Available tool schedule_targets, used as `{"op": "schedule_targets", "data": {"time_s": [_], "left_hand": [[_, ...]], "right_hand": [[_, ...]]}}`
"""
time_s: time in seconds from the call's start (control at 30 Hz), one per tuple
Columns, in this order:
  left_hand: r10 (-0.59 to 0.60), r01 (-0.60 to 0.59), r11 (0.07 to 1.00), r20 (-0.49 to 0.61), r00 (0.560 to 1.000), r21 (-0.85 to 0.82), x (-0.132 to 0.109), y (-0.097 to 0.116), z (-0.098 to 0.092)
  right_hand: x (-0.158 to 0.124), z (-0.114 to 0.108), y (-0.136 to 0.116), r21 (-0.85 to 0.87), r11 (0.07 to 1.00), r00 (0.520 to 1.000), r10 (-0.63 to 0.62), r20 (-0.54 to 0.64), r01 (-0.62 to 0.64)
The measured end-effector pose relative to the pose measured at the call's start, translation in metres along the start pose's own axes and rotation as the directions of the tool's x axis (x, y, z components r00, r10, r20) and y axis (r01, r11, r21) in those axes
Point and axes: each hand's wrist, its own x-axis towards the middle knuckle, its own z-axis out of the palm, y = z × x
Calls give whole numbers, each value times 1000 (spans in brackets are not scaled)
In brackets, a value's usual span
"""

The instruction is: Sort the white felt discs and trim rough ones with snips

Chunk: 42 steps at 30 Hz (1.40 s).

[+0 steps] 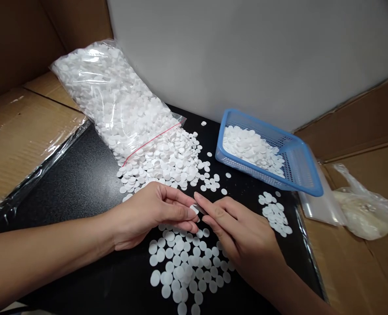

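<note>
My left hand (167,208) pinches a small white disc (194,209) between thumb and fingers, above the middle of the black table. My right hand (235,223) meets it from the right, its fingers closed on a thin, dark, flat tool (199,209) whose tip touches the disc. Most of the tool is hidden by the fingers. Below both hands many loose white discs (177,260) lie spread on the black surface. Behind my left hand a heap of discs (167,162) spills from the mouth of a clear plastic bag (115,96) with a red seal line.
At the right back, a blue basket (312,170) holds more white discs. A small group of discs (275,214) lies in front of it. Past the table's right edge are clear plastic bags (364,210) on cardboard (351,267). A pale wall stands behind.
</note>
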Motion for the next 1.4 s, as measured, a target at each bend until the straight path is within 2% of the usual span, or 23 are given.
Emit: {"op": "schedule_targets", "data": {"time_s": [0.5, 0.63, 0.7, 0.77, 0.83, 0.93, 1.0, 1.07, 1.13, 1.2, 1.3, 1.4], "left_hand": [[-10, 11, 1000, -8, 1000, 16, -1, -1, 1], [31, -33, 996, 20, 999, 89, -1, 2, 0], [43, -59, 971, 75, 996, 232, -2, 4, -2], [-20, -58, 892, 167, 986, 447, -5, 5, -6], [-102, -94, 733, 246, 964, 674, -8, 6, -9], [-8, -293, 389, 321, 947, 873, -11, 9, -12], [87, -354, 265, 343, 935, 897, -10, 12, -14], [205, -364, 217, 322, 924, 906, -7, 17, -16], [369, -376, 156, 299, 880, 914, -5, 21, -18], [450, -391, 122, 300, 841, 912, -3, 20, -19], [402, -418, 128, 338, 851, 900, 0, 11, -20], [349, -442, 147, 372, 860, 885, 1, 1, -18]], "right_hand": [[-1, 1, 0, 16, 1000, 1000, 16, 4, -16], [-1, 2, 5, 97, 983, 988, 153, 17, -154], [1, 2, 11, 124, 958, 966, 255, 46, -259], [3, 2, 17, 140, 928, 938, 336, 82, -344], [3, 3, 21, 178, 902, 917, 373, 139, -394], [0, 8, 23, 283, 872, 912, 347, 221, -400], [-2, 13, 21, 344, 856, 916, 314, 249, -386], [-3, 17, 18, 366, 845, 912, 301, 278, -390], [-2, 19, 16, 372, 832, 898, 301, 321, -411], [0, 17, 15, 379, 817, 880, 293, 374, -434], [3, 9, 19, 377, 806, 867, 308, 391, -456], [4, 5, 30, 343, 816, 880, 388, 273, -466]]}}
